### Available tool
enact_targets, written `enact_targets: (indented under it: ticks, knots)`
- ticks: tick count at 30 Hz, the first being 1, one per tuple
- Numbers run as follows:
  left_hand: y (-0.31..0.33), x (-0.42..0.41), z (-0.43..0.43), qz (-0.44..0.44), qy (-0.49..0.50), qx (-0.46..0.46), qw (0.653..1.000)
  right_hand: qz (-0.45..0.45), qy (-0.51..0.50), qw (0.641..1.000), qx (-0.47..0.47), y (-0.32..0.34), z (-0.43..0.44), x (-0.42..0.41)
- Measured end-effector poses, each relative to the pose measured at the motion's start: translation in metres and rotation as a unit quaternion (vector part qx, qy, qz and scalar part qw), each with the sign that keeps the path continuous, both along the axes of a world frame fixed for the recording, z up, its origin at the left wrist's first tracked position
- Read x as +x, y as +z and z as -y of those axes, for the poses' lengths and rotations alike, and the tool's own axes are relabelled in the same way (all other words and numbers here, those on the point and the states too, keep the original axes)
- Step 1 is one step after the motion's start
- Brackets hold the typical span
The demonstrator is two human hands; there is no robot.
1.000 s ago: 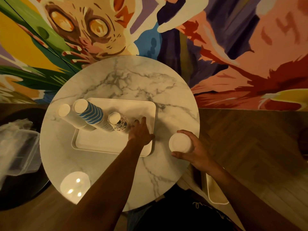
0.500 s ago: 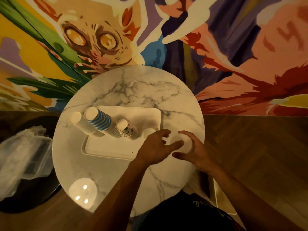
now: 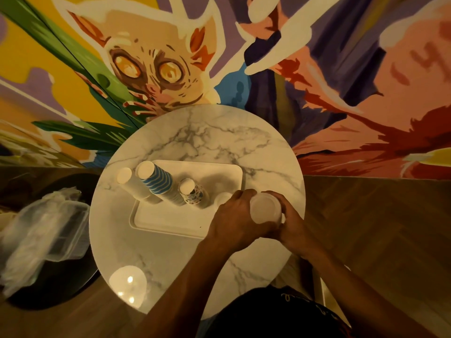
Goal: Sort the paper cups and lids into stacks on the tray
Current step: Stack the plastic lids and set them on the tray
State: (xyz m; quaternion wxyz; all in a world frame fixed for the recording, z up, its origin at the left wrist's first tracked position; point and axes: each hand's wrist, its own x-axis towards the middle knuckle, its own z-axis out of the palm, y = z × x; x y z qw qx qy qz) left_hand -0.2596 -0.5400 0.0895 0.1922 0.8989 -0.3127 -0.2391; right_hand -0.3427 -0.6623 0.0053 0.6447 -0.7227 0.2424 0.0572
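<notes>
A white tray (image 3: pixel 170 217) lies on the round marble table (image 3: pixel 195 135). On its left part stand three upside-down cup stacks: a plain white stack (image 3: pixel 133 185), a blue-striped stack (image 3: pixel 157 182) and a short patterned stack (image 3: pixel 192 191). One white lid (image 3: pixel 222 198) rests on the tray beside the patterned cups. My right hand (image 3: pixel 296 225) holds a stack of white lids (image 3: pixel 265 208) over the table's right side. My left hand (image 3: pixel 238 217) grips the same lid stack from the left, just off the tray's right end.
A crumpled clear plastic bag (image 3: pixel 41 230) lies on a dark round stool left of the table. A lamp's reflection (image 3: pixel 128 281) glares on the table's near left. A painted mural wall stands right behind the table; wooden floor lies to the right.
My left hand left the tray, where a single lid now lies, and moved right onto the lid stack in my right hand. The camera view has shifted.
</notes>
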Motion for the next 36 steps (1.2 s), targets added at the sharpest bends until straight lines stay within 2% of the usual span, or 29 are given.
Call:
enact_targets:
  ticks: [1,4,9,12,14,17,20,24,28,36]
  knots:
    - [0.000,-0.001,-0.001,0.002,0.001,-0.003,1.000,0.026,-0.054,0.998,0.023,0.002,-0.001,-0.003]
    - [0.005,-0.004,-0.003,0.014,0.004,-0.016,1.000,0.085,-0.105,0.988,0.079,0.000,0.000,-0.011]
    - [0.009,0.001,-0.010,-0.035,0.062,-0.121,0.990,0.106,-0.092,0.988,0.057,-0.004,0.001,-0.019]
    - [0.008,0.017,-0.016,-0.059,0.147,-0.181,0.971,0.071,-0.081,0.994,0.023,-0.002,0.004,-0.023]
    - [-0.003,0.033,-0.023,-0.056,0.207,-0.186,0.959,0.064,-0.080,0.995,0.014,-0.002,0.007,-0.024]
    - [-0.032,0.052,-0.030,-0.028,0.230,-0.098,0.968,0.071,-0.092,0.993,0.006,0.003,0.007,-0.027]
    - [-0.062,0.052,-0.029,-0.016,0.189,-0.006,0.982,0.072,-0.107,0.992,0.005,0.006,0.008,-0.029]
    - [-0.095,0.055,-0.027,-0.035,0.172,0.071,0.982,0.070,-0.111,0.991,-0.002,0.006,0.011,-0.032]
    - [-0.117,0.063,-0.024,-0.036,0.157,0.106,0.981,0.062,-0.115,0.991,-0.001,0.003,0.015,-0.036]
    - [-0.132,0.075,-0.019,-0.023,0.133,0.120,0.983,0.059,-0.120,0.991,-0.016,0.001,0.019,-0.037]
